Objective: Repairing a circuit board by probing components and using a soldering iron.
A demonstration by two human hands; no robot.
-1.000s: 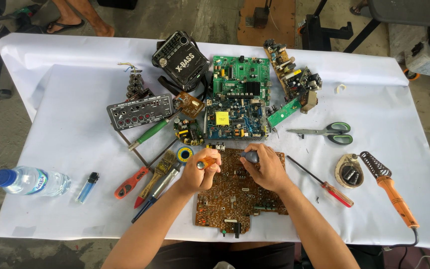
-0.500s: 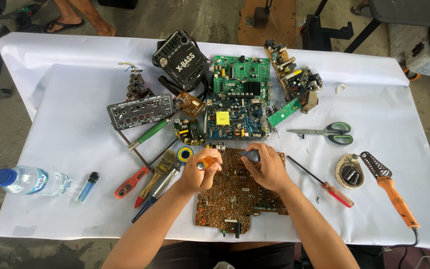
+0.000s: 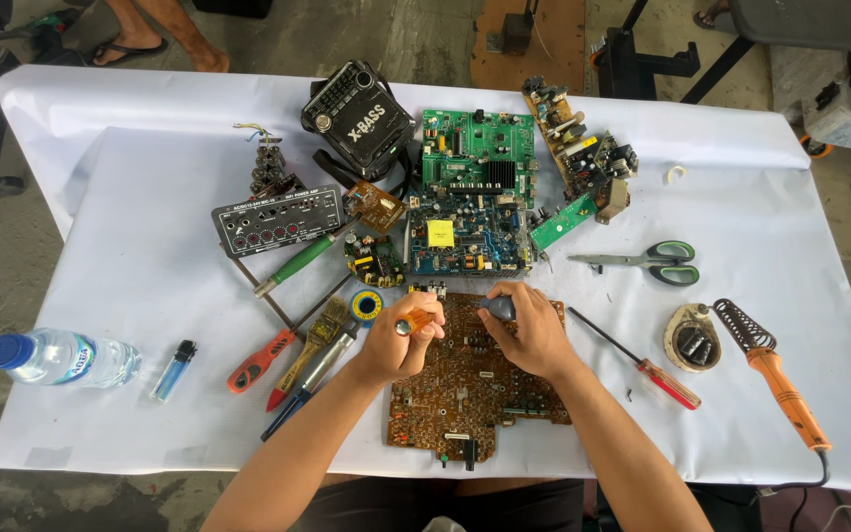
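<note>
Table cover (image 3: 150, 236): white sheet over the whole work surface, tools and boards spread across it.
Brown circuit board (image 3: 475, 404): largest board, lying flat at the near edge between the 2 forearms, copper side up; both hands rest on its far end.
Green circuit board (image 3: 475, 158): at the far middle, touching a blue board (image 3: 465, 241) with a yellow square on it, which lies just beyond the brown one.
Black radio (image 3: 357, 113): tilted, left of the green board.
Left hand (image 3: 396, 345): fingers curled and clamped on an orange-handled tool (image 3: 416, 320), over the brown board's far left corner.
Right hand (image 3: 529, 330): fingers closed round a dark grey handle (image 3: 496, 307), over the board's far middle; what its tip touches, I cannot tell.
Soldering iron (image 3: 775, 379): orange handle, at the right, beside a round stand (image 3: 691, 340).
Scissors (image 3: 647, 261): green-handled, right of the blue board.
Red screwdriver (image 3: 642, 363): just right of the right wrist.
Water bottle (image 3: 61, 357): lying on its side at the far left, a blue lighter (image 3: 174, 369) near it.
Solder reel (image 3: 366, 303): small, blue and yellow, just left of the left hand.
</note>
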